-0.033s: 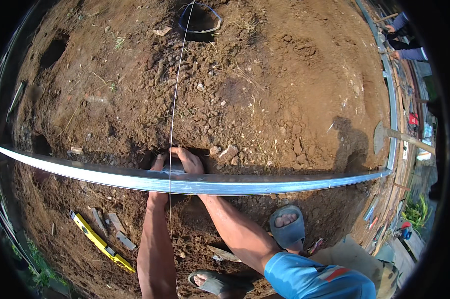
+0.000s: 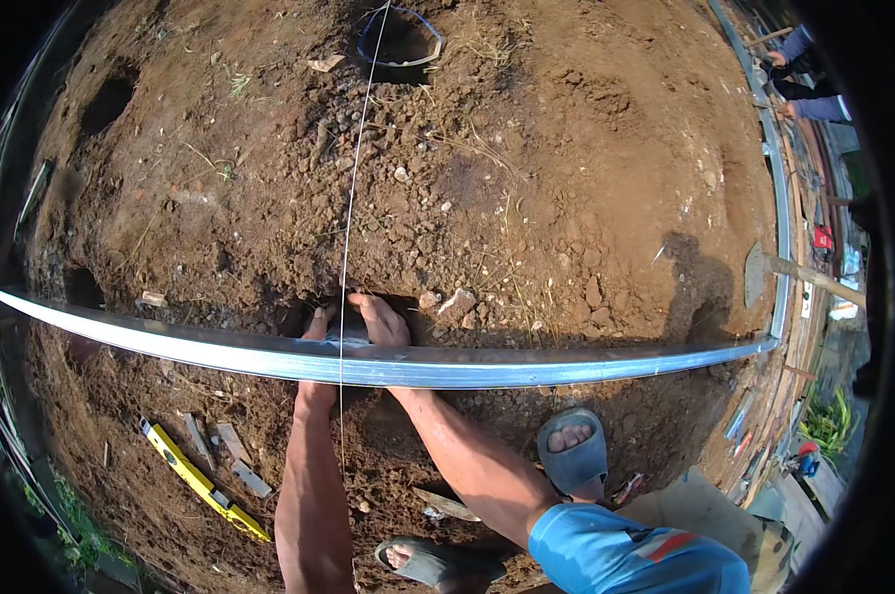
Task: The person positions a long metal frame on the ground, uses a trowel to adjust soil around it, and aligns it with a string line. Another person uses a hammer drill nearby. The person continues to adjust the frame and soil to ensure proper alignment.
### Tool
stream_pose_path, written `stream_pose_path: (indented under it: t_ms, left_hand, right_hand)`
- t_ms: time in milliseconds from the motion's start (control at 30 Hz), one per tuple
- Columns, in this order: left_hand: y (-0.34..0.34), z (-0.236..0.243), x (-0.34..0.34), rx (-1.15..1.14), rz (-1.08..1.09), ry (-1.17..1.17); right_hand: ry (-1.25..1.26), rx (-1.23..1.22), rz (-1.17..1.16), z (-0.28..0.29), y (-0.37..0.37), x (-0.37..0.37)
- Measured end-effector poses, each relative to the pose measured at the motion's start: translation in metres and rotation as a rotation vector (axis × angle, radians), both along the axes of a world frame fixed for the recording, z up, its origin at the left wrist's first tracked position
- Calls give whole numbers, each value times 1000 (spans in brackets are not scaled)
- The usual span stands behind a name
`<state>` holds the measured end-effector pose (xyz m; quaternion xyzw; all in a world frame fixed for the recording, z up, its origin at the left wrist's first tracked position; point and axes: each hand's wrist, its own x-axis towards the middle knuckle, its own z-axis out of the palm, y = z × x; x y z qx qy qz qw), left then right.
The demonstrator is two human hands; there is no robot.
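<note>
A long silver metal beam [image 2: 447, 372] spans the view from left to right and crosses over both my forearms. Beyond it, my left hand [image 2: 317, 325] and my right hand [image 2: 382, 321] reach into a hole in the soil. Between them is a pale, greyish-white edge [image 2: 352, 341], partly covered by the beam. My fingers curl down at either side of it; what they grip in the hole is hidden. A taut white string [image 2: 349, 213] runs lengthwise over the beam, passing between my hands.
A yellow spirit level [image 2: 200, 479] lies at lower left beside several metal offcuts [image 2: 234, 442]. Other holes [image 2: 107, 103] open in the dirt, one with a blue-edged rim [image 2: 401, 63]. A long-handled tool [image 2: 814, 280] rests at right. Another person's arms [image 2: 809, 74] show upper right.
My right hand sits slightly farther right, its thumb side a little away from the left hand. The beam stays in place.
</note>
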<state>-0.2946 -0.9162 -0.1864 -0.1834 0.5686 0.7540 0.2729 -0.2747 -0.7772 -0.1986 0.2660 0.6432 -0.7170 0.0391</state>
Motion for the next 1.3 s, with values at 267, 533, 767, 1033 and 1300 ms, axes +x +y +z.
stream_pose_path:
  t_ms: [267, 533, 767, 1033, 1300]
  left_hand:
    - [8, 4, -12, 18, 102, -160]
    - [6, -23, -23, -35, 50, -296]
    - [9, -3, -22, -4, -69, -84]
    - [22, 16, -11, 22, 74, -31]
    - [-22, 109, 28, -86, 135, -152]
  right_hand:
    - [-176, -330, -159, -10, -6, 6]
    - [119, 380, 410, -21, 20, 3]
    - [123, 313, 304, -46, 32, 12]
    - [172, 270, 79, 0, 6, 13]
    - [-281, -570, -470, 74, -27, 67]
